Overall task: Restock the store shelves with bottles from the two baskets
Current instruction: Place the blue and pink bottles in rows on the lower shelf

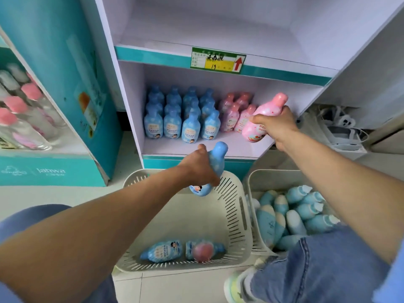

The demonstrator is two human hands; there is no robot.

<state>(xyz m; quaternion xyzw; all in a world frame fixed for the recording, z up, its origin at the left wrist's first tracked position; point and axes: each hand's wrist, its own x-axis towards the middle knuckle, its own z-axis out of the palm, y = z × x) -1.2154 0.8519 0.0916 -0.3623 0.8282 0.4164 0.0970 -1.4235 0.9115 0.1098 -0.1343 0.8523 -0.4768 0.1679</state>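
While my left hand (196, 169) is gripping a blue bottle (218, 158) just in front of the lower shelf (166, 147), my right hand (276, 125) is clamping a pink bottle (264, 119) over that shelf's right end; two baskets (196, 215) are sitting below the shelf's front.

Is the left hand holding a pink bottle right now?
No, the left hand grips a blue bottle; the pink bottle is in the right hand.
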